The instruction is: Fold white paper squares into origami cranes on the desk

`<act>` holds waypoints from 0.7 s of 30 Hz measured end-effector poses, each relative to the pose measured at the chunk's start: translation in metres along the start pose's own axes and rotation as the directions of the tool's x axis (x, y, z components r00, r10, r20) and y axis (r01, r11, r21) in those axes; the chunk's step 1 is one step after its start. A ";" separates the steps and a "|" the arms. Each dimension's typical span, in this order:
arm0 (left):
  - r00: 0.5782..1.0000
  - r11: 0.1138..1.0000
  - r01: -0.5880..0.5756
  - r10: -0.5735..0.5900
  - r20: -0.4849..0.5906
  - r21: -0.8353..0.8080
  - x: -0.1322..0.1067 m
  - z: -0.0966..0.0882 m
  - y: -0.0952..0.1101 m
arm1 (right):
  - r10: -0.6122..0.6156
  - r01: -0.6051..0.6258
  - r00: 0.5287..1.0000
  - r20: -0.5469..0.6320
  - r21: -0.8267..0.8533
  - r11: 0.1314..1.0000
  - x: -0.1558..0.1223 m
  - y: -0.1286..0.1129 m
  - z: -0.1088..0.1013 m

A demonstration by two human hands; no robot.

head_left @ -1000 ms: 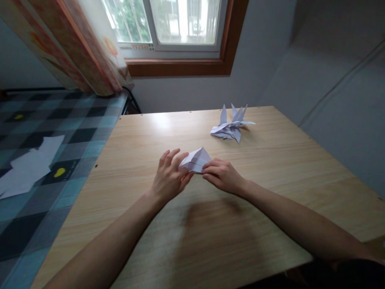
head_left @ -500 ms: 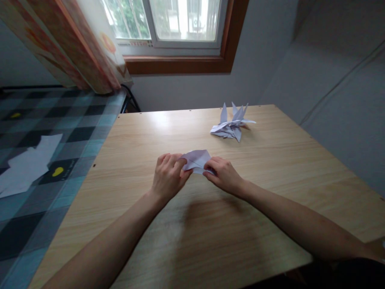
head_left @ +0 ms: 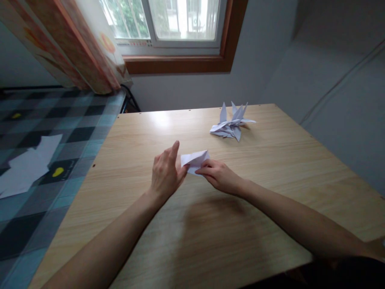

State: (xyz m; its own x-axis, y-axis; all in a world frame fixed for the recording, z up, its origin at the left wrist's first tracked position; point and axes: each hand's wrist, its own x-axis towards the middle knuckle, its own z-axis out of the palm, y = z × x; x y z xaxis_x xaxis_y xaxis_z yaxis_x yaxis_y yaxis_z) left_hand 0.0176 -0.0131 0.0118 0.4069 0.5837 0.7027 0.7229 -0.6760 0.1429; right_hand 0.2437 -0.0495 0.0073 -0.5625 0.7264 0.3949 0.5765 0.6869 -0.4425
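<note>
A small folded piece of white paper point(head_left: 194, 158) is held up over the wooden table. My right hand point(head_left: 221, 173) grips its right side, thumb and fingers pinched on the lower fold. At the paper's left edge is my left hand point(head_left: 165, 172), its thumb tip touching the lower left corner. The left index finger points up, apart from the thumb and off the sheet. Part of the paper is hidden behind the right fingers. Farther back lies a cluster of folded white paper cranes point(head_left: 230, 125) with pointed wings, overlapping one another.
The light wooden table point(head_left: 135, 136) spreads under both forearms. To its left, loose white paper sheets point(head_left: 28, 168) lie on a checked cloth point(head_left: 78, 134). A window point(head_left: 183, 24), a patterned curtain point(head_left: 69, 44) and a wall stand behind.
My left fingers have come off the paper and the index finger has risen, leaving the thumb against it. My right fingers have shifted left along the paper.
</note>
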 end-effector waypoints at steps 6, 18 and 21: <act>0.993 0.997 0.077 -0.075 0.088 -0.019 0.004 -0.003 -0.003 | -0.118 0.119 0.990 0.076 -0.011 0.993 -0.003 -0.017 0.003; 0.940 0.891 0.333 -0.338 0.039 -0.309 0.007 -0.007 -0.001 | -0.148 0.144 0.984 0.099 0.041 0.989 -0.003 -0.016 0.004; 0.956 0.911 0.275 -0.294 -0.019 -0.307 0.007 -0.006 -0.003 | -0.106 0.106 0.989 0.106 -0.003 0.994 -0.003 -0.019 0.004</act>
State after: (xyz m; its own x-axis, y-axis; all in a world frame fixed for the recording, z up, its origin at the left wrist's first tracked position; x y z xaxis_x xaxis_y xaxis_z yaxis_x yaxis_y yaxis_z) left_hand 0.0150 -0.0097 0.0209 0.1656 0.7482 0.6425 0.5988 -0.5939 0.5373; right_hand 0.2321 -0.0653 0.0112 -0.6796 0.6435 0.3521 0.5151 0.7604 -0.3956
